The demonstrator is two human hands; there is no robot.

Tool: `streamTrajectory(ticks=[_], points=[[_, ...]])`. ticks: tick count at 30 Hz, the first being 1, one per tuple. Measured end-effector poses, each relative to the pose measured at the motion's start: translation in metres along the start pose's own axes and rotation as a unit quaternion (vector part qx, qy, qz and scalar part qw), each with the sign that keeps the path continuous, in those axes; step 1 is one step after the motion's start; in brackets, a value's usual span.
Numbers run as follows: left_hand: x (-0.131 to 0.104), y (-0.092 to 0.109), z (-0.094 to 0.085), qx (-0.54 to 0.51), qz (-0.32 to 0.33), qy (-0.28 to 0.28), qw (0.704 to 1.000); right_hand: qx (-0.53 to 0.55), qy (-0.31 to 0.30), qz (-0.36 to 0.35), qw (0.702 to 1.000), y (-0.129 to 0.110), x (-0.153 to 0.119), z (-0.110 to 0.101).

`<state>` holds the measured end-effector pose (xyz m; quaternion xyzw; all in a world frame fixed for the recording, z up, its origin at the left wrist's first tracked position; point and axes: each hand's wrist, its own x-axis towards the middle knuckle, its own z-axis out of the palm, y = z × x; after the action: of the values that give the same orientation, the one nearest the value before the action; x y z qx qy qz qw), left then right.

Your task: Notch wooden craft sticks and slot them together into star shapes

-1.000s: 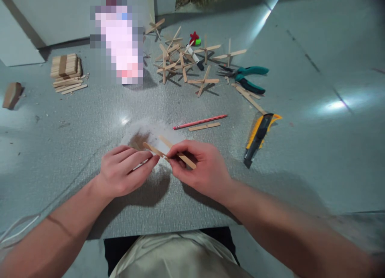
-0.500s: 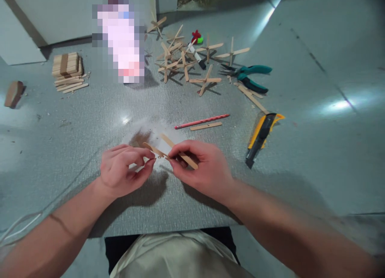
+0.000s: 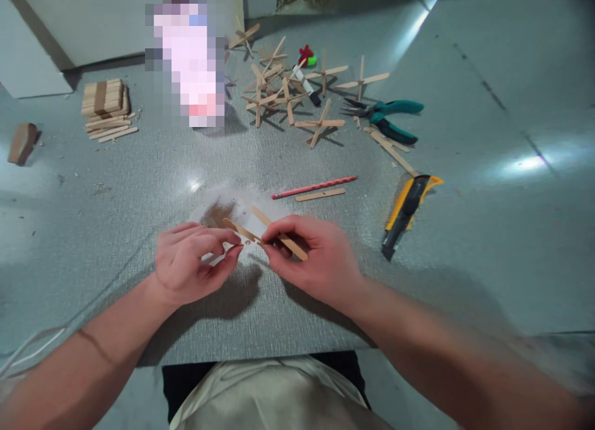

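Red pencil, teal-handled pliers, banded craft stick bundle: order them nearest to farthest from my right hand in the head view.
From the right hand:
1. Red pencil, just beyond it.
2. Teal-handled pliers, farther out, rightward.
3. Banded craft stick bundle, far left.

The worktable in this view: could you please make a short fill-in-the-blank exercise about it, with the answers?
One craft stick lies across the fingers of the ____ hand. A loose stick lies beside a red ____. The teal-handled tool is a pair of ____. The banded bundle of sticks is in the picture's upper ____ part.

Missing words: right; pencil; pliers; left.
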<state>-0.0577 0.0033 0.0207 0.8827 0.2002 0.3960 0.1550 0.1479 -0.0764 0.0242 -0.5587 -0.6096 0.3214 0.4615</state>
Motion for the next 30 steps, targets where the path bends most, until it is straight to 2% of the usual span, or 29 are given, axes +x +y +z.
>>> streamTrajectory(ticks=[5, 7, 8, 9, 12, 14, 16, 18, 20, 21, 23, 26, 30], points=[[0.002, -0.008, -0.005, 0.064, 0.089, 0.018, 0.994, -0.004, 0.002, -0.002, 1.0, -0.001, 0.0, 0.0], [0.003, -0.019, -0.015, 0.133, 0.09, 0.038, 0.986, -0.005, 0.004, -0.002, 1.0, -0.002, 0.0, -0.001], [0.004, -0.026, -0.021, 0.178, 0.056, 0.063, 0.98, -0.005, 0.004, -0.002, 1.0, -0.002, 0.0, -0.001], [0.005, -0.034, -0.027, 0.206, -0.005, 0.083, 0.975, -0.006, 0.004, -0.003, 1.0, -0.002, 0.0, -0.002], [0.01, -0.055, -0.041, 0.225, -0.15, 0.093, 0.958, -0.017, 0.004, -0.012, 1.0, -0.002, 0.0, -0.002], [0.012, -0.057, -0.042, 0.248, -0.16, 0.086, 0.952, -0.028, 0.004, -0.024, 0.999, -0.002, 0.0, -0.002], [0.011, -0.048, -0.035, 0.2, -0.142, 0.055, 0.968, -0.044, 0.006, -0.041, 0.998, -0.002, 0.0, -0.001], [0.008, -0.03, -0.023, 0.046, -0.134, -0.01, 0.99, -0.065, 0.009, -0.066, 0.996, -0.002, -0.001, 0.0], [0.004, -0.011, -0.01, -0.103, -0.167, -0.09, 0.976, -0.088, 0.013, -0.103, 0.991, -0.002, -0.002, 0.001], [0.002, -0.004, -0.005, -0.16, -0.179, -0.107, 0.965, -0.099, 0.014, -0.122, 0.988, -0.002, -0.002, 0.001], [-0.002, 0.005, 0.002, -0.217, -0.196, -0.098, 0.951, -0.114, 0.012, -0.152, 0.982, -0.002, -0.003, 0.001], [-0.003, 0.007, 0.004, -0.216, -0.194, -0.059, 0.955, -0.118, 0.003, -0.173, 0.978, -0.004, -0.004, -0.001], [0.0, 0.005, 0.003, -0.184, -0.133, -0.039, 0.973, -0.121, -0.004, -0.176, 0.977, -0.006, -0.005, -0.001]])
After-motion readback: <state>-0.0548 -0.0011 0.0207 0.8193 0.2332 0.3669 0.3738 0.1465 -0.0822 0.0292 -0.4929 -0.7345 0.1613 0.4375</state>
